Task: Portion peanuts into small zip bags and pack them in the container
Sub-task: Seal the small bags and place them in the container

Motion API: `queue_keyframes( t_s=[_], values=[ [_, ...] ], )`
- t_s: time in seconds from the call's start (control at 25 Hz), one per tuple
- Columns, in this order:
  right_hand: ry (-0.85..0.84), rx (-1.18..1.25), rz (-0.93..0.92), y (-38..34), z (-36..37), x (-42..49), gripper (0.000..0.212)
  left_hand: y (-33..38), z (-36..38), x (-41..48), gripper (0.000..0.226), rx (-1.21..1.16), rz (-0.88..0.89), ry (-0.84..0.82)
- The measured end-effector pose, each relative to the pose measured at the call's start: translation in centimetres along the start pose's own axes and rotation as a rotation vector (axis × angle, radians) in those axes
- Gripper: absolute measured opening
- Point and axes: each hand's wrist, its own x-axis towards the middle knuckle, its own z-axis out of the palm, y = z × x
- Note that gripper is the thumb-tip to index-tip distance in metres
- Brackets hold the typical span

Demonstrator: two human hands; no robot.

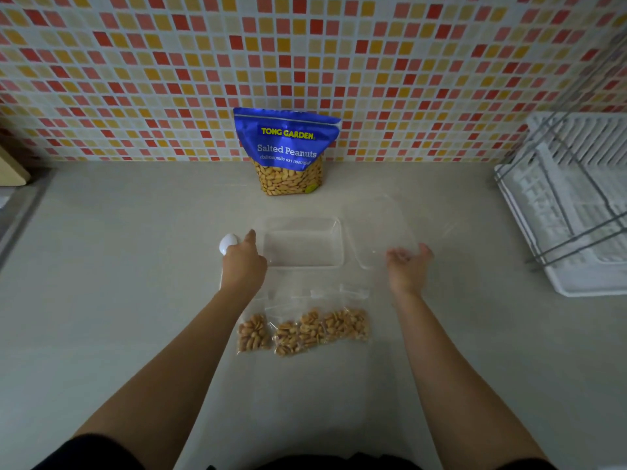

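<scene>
Several filled zip bags (302, 329) lie lined up before the uncovered container (302, 245), ready to pack. The left hand (242, 264) grips a scoop (228, 243); the right hand (409, 268) hangs slack, empty.

White dish rack (576, 205) — mosaic-tiled wall (135, 62)

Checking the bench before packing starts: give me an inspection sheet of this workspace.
Surface: grey counter, dimly lit.
Job's things: peanut bag upright against the tiled wall; clear container empty, its lid beside it on the right; filled zip bags in a row nearest the person, none in the container.
Clutter: white rounded object, maybe a spoon, left of the container.
Grips: left hand at the container's left rim, hold unclear; right hand open over the lid's near edge.
Cables: nothing seen.
Surroundings: white dish rack at right; beige object at far left edge.
</scene>
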Motion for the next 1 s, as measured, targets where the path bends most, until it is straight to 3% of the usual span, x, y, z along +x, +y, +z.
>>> queue_keyframes(
  t_s=[0.2,0.32,0.44,0.52,0.68,0.88,1.0],
  values=[
    [0.058,-0.375,-0.208,0.1,-1.0,-2.4,0.071,-0.1,0.3,-0.1,0.025,-0.006,-0.009,0.069],
    [-0.117,-0.586,-0.257,1.1,-2.2,-5.4,0.064,0.0,0.3,-0.5,0.039,-0.008,0.001,0.084],
    [-0.334,-0.826,-0.130,3.1,-3.0,-7.6,0.063,0.0,0.5,-0.9,0.043,-0.012,0.015,0.088],
    [-0.352,-0.789,-0.143,4.0,-3.1,-7.9,0.048,-0.1,0.7,-0.8,0.043,0.007,0.022,0.086],
    [-0.227,-0.583,-0.323,4.7,-2.7,-7.8,0.013,-0.5,0.7,-0.5,0.047,0.023,0.038,0.077],
    [-0.123,-0.385,-0.431,4.1,-2.9,-7.7,0.004,-1.0,1.0,-0.2,0.049,0.042,0.061,0.086],
    [-0.144,-0.227,-0.601,0.4,-1.2,-7.8,0.002,-1.2,1.1,0.0,0.049,0.034,0.058,0.096]
  ],
)
